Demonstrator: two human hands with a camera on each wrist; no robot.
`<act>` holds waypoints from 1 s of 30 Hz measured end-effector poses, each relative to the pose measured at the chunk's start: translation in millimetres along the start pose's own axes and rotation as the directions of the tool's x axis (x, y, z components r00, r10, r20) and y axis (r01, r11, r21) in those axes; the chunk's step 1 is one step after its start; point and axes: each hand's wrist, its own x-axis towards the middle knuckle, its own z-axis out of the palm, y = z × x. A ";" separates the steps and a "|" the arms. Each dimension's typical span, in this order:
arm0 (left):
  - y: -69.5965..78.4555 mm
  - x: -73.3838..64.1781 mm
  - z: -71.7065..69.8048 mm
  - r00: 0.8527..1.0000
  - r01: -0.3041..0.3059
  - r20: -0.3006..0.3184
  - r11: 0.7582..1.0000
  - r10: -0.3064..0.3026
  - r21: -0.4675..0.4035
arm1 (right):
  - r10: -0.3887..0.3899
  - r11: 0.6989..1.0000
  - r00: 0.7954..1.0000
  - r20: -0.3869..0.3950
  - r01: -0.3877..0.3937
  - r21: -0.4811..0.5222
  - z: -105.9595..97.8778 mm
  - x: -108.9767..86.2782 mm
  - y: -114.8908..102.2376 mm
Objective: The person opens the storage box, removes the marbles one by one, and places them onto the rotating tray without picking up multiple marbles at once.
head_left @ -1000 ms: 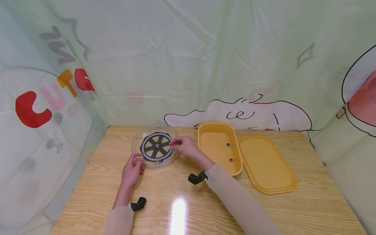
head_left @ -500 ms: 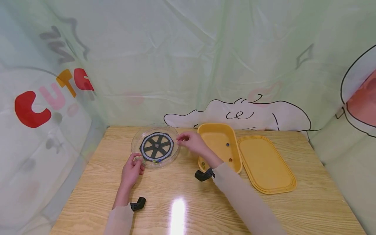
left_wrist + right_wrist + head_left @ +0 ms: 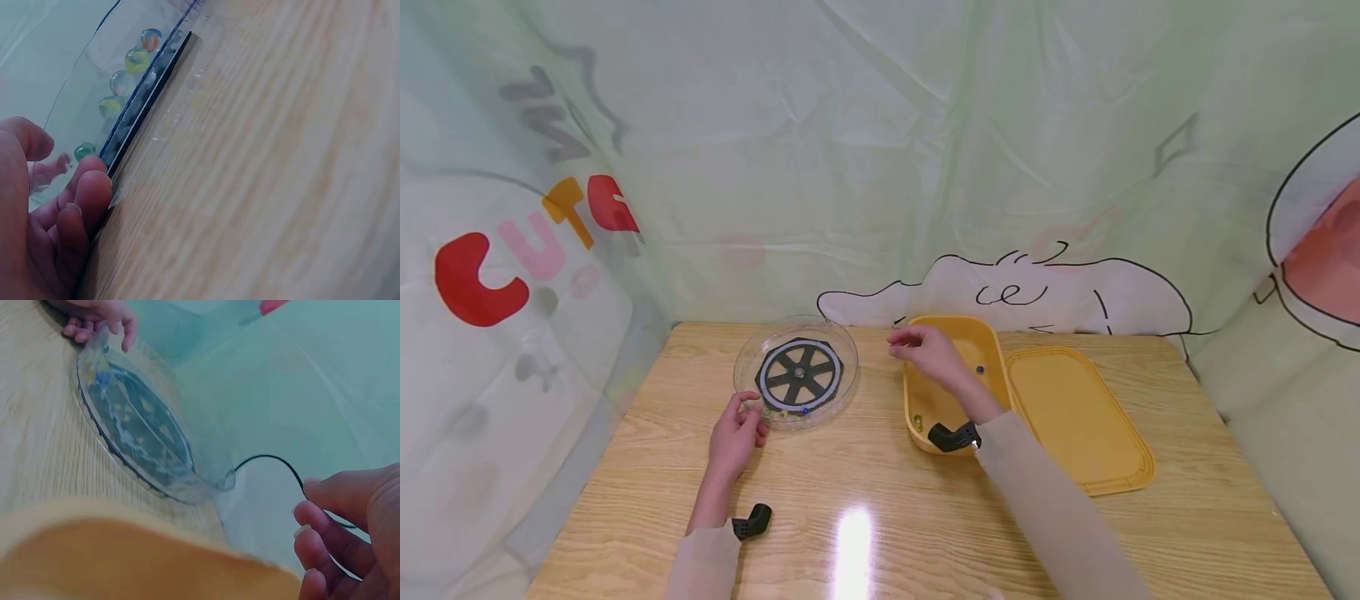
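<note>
My left hand (image 3: pixel 737 429) grips the near left edge of a clear round dish (image 3: pixel 850 354), with fingers on both sides of its wall in the left wrist view. A dark wheel-like pattern with spokes (image 3: pixel 800 372) shows in the dish's bottom. Several glass marbles (image 3: pixel 137 60) lie along the near wall inside, among them a blue marble (image 3: pixel 805 411). My right hand (image 3: pixel 934 357) hovers over the yellow box (image 3: pixel 966 326), fingers loosely curled, nothing visible between them. Inside the box are a dark blue marble (image 3: pixel 981 370) and yellowish marbles (image 3: pixel 918 423) at the near left corner.
A flat yellow lid (image 3: pixel 1078 417) lies right of the box on the wooden table (image 3: pixel 820 517). A printed curtain (image 3: pixel 760 167) hangs along the table's back edge. The right forearm covers part of the box and lid.
My right hand has moved right, from over the dish's right side to over the box. The marbles in the dish have rolled left along the near wall. My left hand stays put.
</note>
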 end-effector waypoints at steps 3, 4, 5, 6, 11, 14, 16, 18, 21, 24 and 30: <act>0.2 -0.3 -0.4 1.000 -0.001 -0.004 1.000 0.001 0.000 | 0.008 1.000 1.000 -0.009 -0.008 0.007 -8.5 -1.3 4.9; 0.3 -0.4 -0.5 1.000 -0.001 -0.005 1.000 0.001 -0.001 | 0.007 1.000 1.000 -0.014 -0.007 0.007 -10.9 -1.5 6.8; 0.3 -0.5 -0.6 1.000 -0.002 -0.005 1.000 0.002 -0.004 | 0.005 1.000 1.000 -0.017 -0.005 0.006 -13.1 -2.0 8.7; 0.1 -0.4 -0.5 1.000 -0.003 -0.006 1.000 0.003 -0.007 | 0.005 1.000 1.000 -0.017 -0.005 0.003 -15.2 -2.6 10.3; -0.6 -0.3 0.2 1.000 -0.007 -0.008 1.000 0.007 -0.013 | -0.014 0.999 1.000 -0.024 0.013 -0.036 -22.7 -4.9 21.3; -0.3 -0.5 0.1 1.000 -0.007 -0.012 1.000 0.007 -0.011 | -0.009 0.999 1.000 -0.026 0.008 -0.037 -25.5 -5.7 29.3; 0.2 -0.5 0.0 1.000 -0.009 -0.013 1.000 0.009 -0.012 | -0.004 1.000 1.000 -0.025 0.004 -0.022 -27.0 -6.2 34.5; 0.4 -0.6 -0.2 1.000 -0.011 -0.014 1.000 0.011 -0.012 | 0.003 1.000 1.000 -0.017 -0.004 -0.011 -28.3 -6.5 40.0; 0.4 -0.7 -0.3 1.000 -0.010 -0.010 1.000 0.010 -0.010 | 0.017 1.000 1.000 0.000 -0.017 -0.015 -29.9 -7.2 46.7; 0.3 -0.8 -0.4 1.000 -0.006 -0.009 1.000 0.006 -0.008 | 0.033 0.999 0.999 0.035 -0.033 -0.025 -31.5 -8.2 51.2; 1.3 -1.0 -0.7 1.000 -0.008 -0.011 1.000 0.008 -0.015 | 0.031 1.000 0.990 0.138 -0.031 -0.003 -32.3 -8.6 55.8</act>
